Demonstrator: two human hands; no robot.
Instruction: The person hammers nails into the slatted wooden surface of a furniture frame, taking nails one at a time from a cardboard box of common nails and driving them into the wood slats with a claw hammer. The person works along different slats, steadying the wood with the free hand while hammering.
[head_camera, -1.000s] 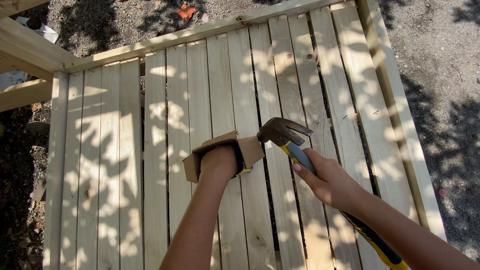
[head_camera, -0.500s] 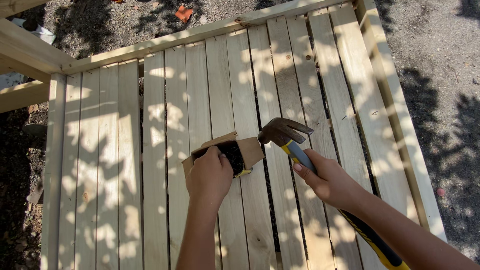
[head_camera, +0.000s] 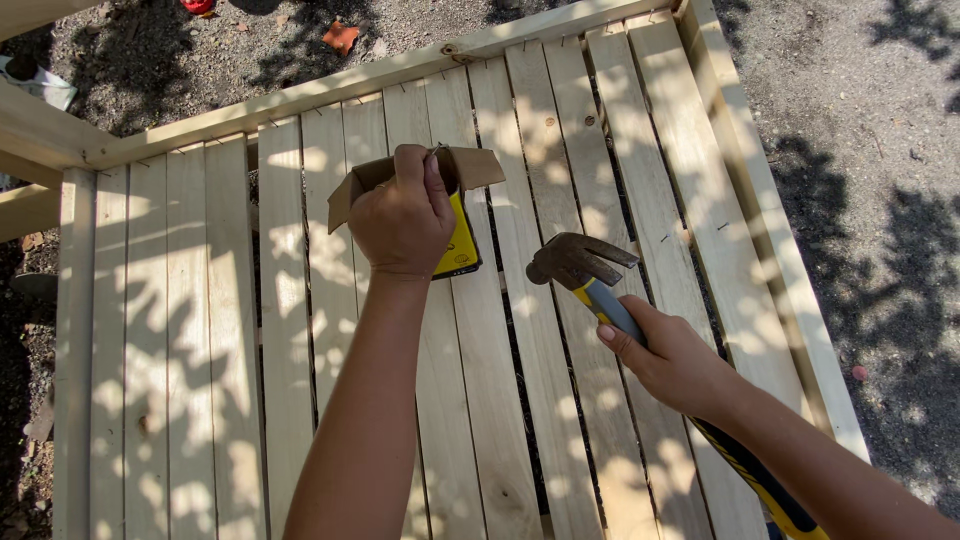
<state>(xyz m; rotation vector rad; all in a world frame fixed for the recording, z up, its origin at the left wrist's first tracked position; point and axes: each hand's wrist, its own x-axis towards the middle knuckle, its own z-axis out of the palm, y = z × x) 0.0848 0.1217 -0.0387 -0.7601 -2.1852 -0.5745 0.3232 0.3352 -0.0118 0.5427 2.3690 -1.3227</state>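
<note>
— Nail box (head_camera: 470, 168), where is it?
— At about 11 o'clock from the middle of the head view, lying on the pale wooden slats (head_camera: 230, 330) with its brown flaps open and a yellow panel showing below the hand.
— Which hand is on it?
— The left hand (head_camera: 402, 215). Its fingers are bunched at the box mouth, pinching a thin nail (head_camera: 436, 152) at the tips.
— And the other?
— The right hand (head_camera: 672, 362), at 4 o'clock, has its fingers wrapped around the grip of a hammer (head_camera: 578, 262). The rusty head points to 10 o'clock, just right of the box, and hangs above the slats, not touching the box.
— Around them?
— A wooden frame rail (head_camera: 300, 98) along 12 o'clock, gravel ground (head_camera: 870, 120) at 2 o'clock.
</note>
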